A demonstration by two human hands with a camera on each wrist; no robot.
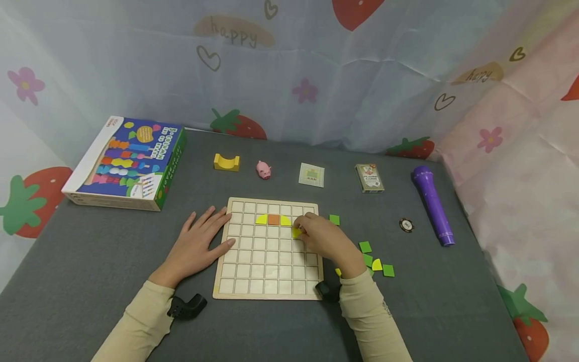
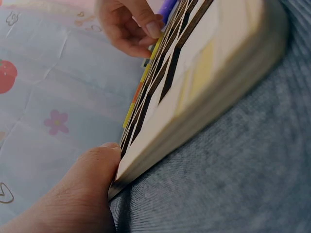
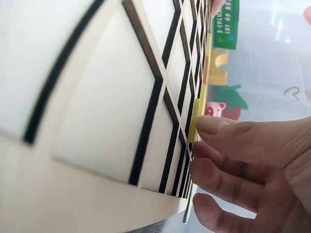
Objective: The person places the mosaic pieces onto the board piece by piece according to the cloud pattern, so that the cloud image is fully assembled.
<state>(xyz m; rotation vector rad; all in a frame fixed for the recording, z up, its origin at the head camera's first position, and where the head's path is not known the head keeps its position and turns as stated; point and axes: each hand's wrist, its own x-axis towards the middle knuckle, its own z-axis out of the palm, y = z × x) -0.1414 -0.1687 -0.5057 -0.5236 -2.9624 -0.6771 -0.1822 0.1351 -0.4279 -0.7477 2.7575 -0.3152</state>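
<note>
Right hand [image 1: 326,240]: grip narrow, fingertips [image 3: 214,127] pinching a yellow tile [image 1: 296,232] on edge against the wooden grid board [image 1: 253,281], in a cell near the board's right side, one row below the placed pieces. Left hand [image 1: 196,247]: no grip, fingers straight and spread flat on the surface [image 1: 90,271], fingertips touching the board's left edge; the left wrist view shows the thumb [image 2: 92,170] pressed against the board's corner.

Remaining items, largest to smallest:
- Surface: grey cloth, carrying all the items.
- Game box [image 1: 128,163]: blue lid with coloured shapes, far left, well apart from the board.
- Wooden grid board: pale, square cells, centre, between the two hands.
- Purple cylinder [image 1: 432,203]: lying flat at far right.
- Card pack [image 1: 370,178]: behind the board to the right.
- Square card [image 1: 311,175]: just left of the card pack.
- Yellow arch block [image 1: 226,162]: behind the board's left corner.
- Pink pig [image 1: 264,169]: between arch block and square card.
- Placed pieces: yellow quarter [image 1: 261,219], orange square [image 1: 273,219], yellow quarter [image 1: 285,220], touching in one row on the board.
- Loose tiles [image 1: 375,261]: green and yellow, clustered right of the right wrist; one green tile [image 1: 334,219] lies apart near the board's right edge.
- Round token [image 1: 406,224]: between the loose tiles and the purple cylinder.
</note>
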